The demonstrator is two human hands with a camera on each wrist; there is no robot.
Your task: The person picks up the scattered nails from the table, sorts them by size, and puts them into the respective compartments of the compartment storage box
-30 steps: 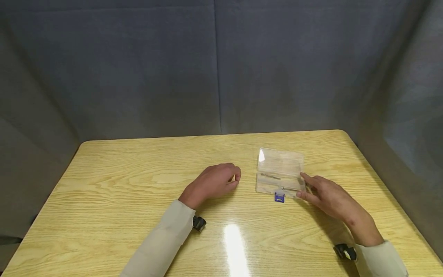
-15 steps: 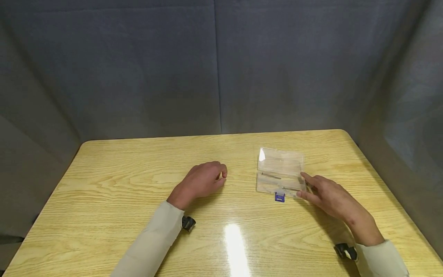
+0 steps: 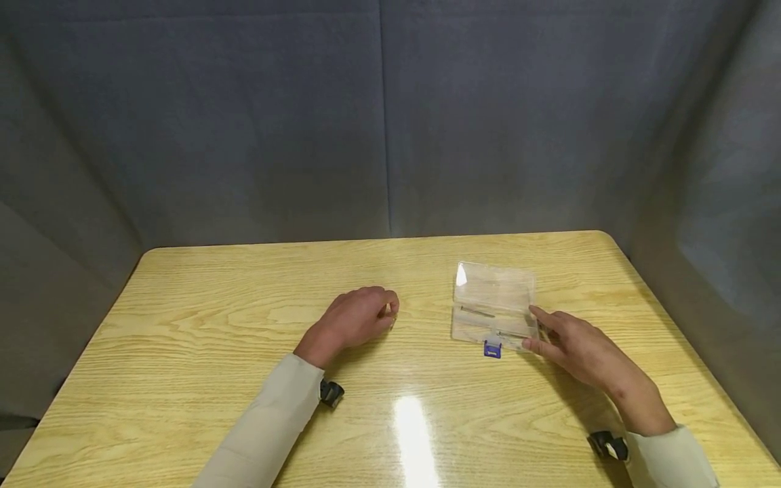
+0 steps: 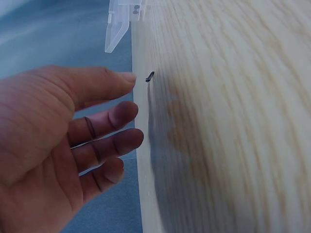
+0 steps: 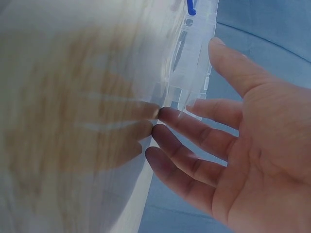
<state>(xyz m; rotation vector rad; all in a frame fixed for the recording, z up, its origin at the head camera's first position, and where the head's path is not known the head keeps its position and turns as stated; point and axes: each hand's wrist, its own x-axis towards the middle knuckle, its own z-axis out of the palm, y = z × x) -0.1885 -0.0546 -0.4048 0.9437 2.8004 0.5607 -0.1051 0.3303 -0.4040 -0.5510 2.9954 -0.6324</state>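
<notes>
On the counter (image 3: 244,298), seen from your head camera, the clear plastic case (image 3: 494,306) lies open toward the far right, its blue latch (image 3: 492,350) on the near edge. Your right hand (image 3: 579,349) rests at the case's right near corner, fingers fairly straight and touching its edge, just as a second ago. Your left hand (image 3: 356,317) has pulled back from beside the case and now sits well to its left, fingers loosely curled; that retreat suggests whatever it carried was set down.

From the left wrist, your left hand (image 4: 73,131) is relaxed and holds nothing; a small dark pin (image 4: 149,76) lies on the counter just off the fingertip, apart from it, with the case (image 4: 119,24) farther on.

From the right wrist, your right hand (image 5: 233,145) is spread, its fingertips (image 5: 163,114) touching the case (image 5: 192,63) wall below the blue latch (image 5: 190,7).
</notes>
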